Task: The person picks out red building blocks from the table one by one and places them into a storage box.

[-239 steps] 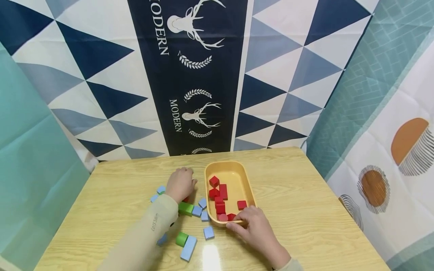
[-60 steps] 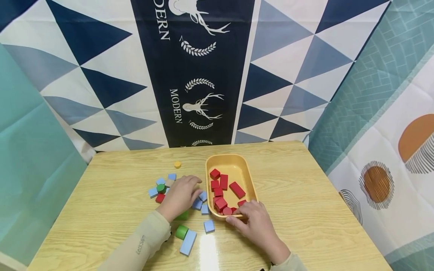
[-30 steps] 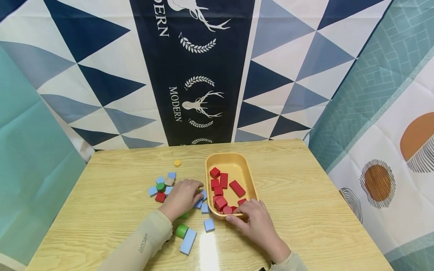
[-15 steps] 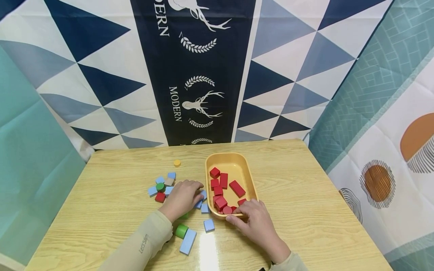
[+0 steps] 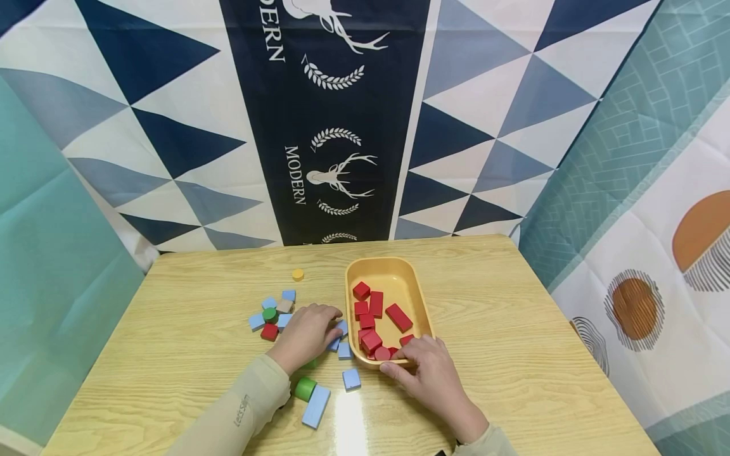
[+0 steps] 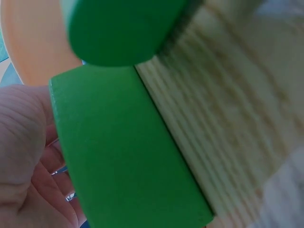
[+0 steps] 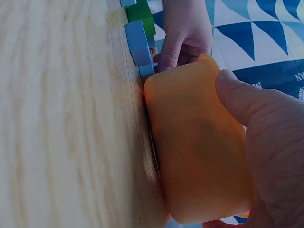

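My right hand grips the near rim of a yellow-orange plastic tray. In the right wrist view its thumb presses the tray's outer wall. Several red wooden blocks lie inside, mostly along the left side. My left hand rests low over the loose blocks left of the tray. Its thumb and index finger stand apart with nothing visible between them; the other fingertips are hidden. Blue blocks lie by its thumb. Large in the left wrist view is a green block close to that hand.
A red block, a green cylinder, a plain wood block and blue blocks lie left of the left hand. A yellow disc sits further back. Nearer me are a green block and a long blue block.
Compared with the oldest frame, a long red block now lies in the middle of the tray, and the left hand sits nearer the tray. Over the last second both hands stay still.
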Tool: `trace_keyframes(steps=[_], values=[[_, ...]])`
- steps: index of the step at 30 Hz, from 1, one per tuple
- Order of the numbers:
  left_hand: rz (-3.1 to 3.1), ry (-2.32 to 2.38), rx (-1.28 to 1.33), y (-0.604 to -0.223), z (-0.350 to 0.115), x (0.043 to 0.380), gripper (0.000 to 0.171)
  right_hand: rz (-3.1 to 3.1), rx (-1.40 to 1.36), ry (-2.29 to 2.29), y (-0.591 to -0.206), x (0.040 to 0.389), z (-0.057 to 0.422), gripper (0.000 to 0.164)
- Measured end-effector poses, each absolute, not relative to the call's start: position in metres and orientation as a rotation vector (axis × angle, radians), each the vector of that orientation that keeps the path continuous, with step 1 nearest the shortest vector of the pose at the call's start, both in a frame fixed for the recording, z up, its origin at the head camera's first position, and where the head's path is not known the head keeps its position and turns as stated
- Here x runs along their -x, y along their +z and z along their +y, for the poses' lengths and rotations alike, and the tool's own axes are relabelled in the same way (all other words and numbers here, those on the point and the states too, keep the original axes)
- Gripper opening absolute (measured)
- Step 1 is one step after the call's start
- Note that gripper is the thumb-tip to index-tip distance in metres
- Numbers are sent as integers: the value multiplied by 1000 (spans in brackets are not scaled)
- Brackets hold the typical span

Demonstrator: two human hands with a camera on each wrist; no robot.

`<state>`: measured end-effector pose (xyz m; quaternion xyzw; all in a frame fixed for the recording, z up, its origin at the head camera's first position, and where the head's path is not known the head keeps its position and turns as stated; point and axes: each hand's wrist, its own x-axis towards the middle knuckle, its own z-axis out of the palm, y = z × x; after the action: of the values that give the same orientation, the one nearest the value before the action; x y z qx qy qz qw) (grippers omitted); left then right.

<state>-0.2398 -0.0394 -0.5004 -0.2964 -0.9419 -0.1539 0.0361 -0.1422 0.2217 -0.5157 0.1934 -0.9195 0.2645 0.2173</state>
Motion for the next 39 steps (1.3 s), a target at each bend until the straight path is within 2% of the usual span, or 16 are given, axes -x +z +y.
trace_keyframes(steps=[14,22,29,36,39], values=[[-2877,-447,932,-503,-48,243,35,-2532,-547,739,-516,142,220,28],[-2772,-354,830,-502,-103,237,34,-2526,-567,746,-517,141,217,28],[-2819,-435,696,-502,-151,219,48,-2535,-551,748,-514,142,220,27],[-2940,-548,615,-497,-171,201,54,-2552,-542,757,-515,142,221,28],[-2969,-594,626,-493,-172,196,52,-2544,-548,757,-514,142,221,28]])
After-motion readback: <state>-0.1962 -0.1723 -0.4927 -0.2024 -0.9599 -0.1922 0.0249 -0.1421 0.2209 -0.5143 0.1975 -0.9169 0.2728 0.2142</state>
